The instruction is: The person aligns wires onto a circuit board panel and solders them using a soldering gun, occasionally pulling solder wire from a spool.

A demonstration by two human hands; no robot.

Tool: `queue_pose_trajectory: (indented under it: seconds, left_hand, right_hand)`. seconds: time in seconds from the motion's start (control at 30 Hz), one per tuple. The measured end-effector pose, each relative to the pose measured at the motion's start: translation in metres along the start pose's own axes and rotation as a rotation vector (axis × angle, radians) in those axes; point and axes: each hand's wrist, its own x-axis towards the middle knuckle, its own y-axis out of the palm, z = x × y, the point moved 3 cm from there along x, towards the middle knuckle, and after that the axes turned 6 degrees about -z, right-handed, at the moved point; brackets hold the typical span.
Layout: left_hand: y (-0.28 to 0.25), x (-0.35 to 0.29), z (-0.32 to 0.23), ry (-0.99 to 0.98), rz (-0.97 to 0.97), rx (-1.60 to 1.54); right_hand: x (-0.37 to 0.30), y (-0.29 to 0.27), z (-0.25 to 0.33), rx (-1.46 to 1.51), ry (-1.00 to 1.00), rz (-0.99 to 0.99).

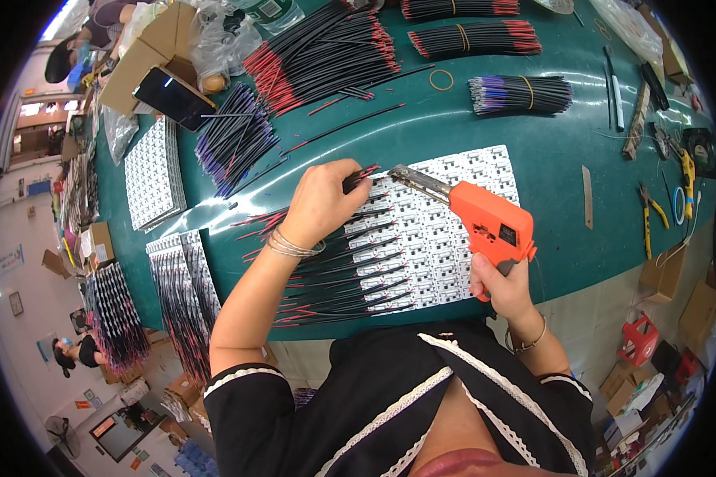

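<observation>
My right hand (504,285) is wrapped round the grip of an orange soldering gun (489,216). Its metal tip points left and reaches the top left corner of a white circuit board panel (453,254). Pinched in my left hand (323,195) are short black wires (356,180) with red ends, close to the tip; how many is hidden by the fingers. Along the panel's left side lie several black wires (338,290), their red ends spread out to the left over the green table (557,199). My left forearm covers part of them.
Loose black-and-red wires (326,56) are heaped at the back, beside purple-ended wires (235,135) and a phone (173,97). Stacked boards (155,176) and wired boards (184,286) are at left. Banded bundles (521,94), a steel ruler (587,197) and yellow-handled pliers (651,216) lie right.
</observation>
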Motion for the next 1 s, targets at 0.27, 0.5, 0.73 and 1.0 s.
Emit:
queue_pose_trajectory:
  seconds: [0.27, 0.5, 0.73, 1.0]
  left_hand:
    - [0.0001, 0.001, 0.0007, -0.003, 0.034, 0.018]
    - [0.0009, 0.0014, 0.0019, 0.007, 0.034, 0.019]
    - [0.0002, 0.0013, 0.0018, 0.003, 0.041, 0.042]
    - [-0.0021, 0.0033, 0.0005, 0.009, 0.053, 0.043]
  right_hand:
    - [-0.0005, -0.0001, -0.0026, 0.017, 0.079, 0.02]
    - [0.0014, 0.005, -0.003, -0.019, 0.011, -0.017]
    - [-0.0003, 0.0054, -0.0012, -0.032, 0.019, 0.006]
    - [-0.0038, 0.0003, -0.0056, -0.01, 0.04, -0.023]
